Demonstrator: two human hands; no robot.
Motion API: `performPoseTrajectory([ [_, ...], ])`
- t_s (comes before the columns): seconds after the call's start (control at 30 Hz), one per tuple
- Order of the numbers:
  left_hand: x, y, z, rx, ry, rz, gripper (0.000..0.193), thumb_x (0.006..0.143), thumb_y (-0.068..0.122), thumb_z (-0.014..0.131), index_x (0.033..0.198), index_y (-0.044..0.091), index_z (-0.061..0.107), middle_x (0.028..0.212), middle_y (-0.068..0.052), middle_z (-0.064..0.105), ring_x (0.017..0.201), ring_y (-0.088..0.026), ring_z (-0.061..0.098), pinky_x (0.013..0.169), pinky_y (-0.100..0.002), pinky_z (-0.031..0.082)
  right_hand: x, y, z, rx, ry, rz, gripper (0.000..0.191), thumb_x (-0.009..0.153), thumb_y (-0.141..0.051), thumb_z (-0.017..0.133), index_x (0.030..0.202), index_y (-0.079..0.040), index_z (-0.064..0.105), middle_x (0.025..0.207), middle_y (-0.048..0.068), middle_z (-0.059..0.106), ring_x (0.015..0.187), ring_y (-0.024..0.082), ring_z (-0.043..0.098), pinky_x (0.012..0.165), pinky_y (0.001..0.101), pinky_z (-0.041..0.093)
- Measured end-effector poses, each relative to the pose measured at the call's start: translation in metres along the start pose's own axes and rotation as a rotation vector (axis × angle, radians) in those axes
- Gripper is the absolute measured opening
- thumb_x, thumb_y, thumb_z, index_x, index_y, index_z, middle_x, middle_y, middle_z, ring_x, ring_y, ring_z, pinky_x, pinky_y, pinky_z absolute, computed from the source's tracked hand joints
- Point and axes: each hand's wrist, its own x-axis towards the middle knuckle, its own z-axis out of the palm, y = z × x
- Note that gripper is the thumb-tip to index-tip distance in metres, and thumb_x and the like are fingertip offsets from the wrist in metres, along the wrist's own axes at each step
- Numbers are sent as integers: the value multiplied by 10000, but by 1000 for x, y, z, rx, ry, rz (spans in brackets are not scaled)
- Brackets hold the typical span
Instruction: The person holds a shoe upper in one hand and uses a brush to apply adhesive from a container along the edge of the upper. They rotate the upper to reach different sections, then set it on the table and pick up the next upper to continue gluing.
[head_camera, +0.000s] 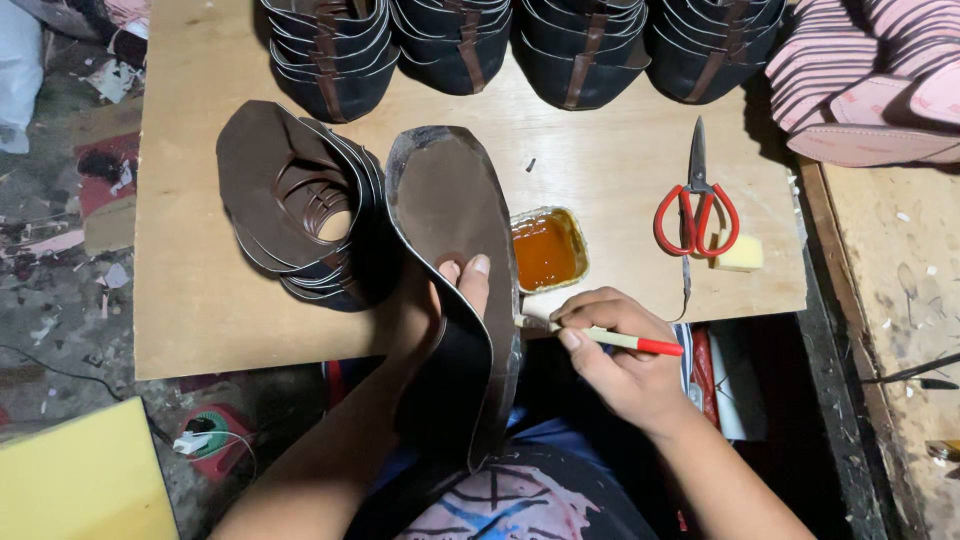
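The left hand (440, 310) has its grip closed around a dark shoe upper with its insole board (450, 220) facing up, thumb and a fingertip pressed on the board's near end; the piece leans from the person's lap up onto the wooden surface (200, 300). The right hand (625, 360) pinches a red-tipped brush (625, 342) at the board's edge, toward four o'clock. It looks light, thin and flexible, probably best held at the heel end, away from the tin of amber glue (548, 250) at three o'clock.
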Motion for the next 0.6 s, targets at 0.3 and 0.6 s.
performPoseTrajectory([
  [0.3,-7,3,-3,35,-100,-26,265,998,244,564,864,17,583,670,-139,572,602,-243,590,560,-384,465,9,5,3,-44,90,-27,104,944,-13,696,1038,19,668,1083,150,709,1011,213,689,898,306,552],
  [0.6,-18,10,-15,-14,-263,-63,264,988,263,573,880,23,596,722,-189,564,679,-296,605,633,-401,488,34,23,2,38,172,-64,148,984,2,693,1121,41,657,1171,166,689,1096,205,669,981,321,546],
])
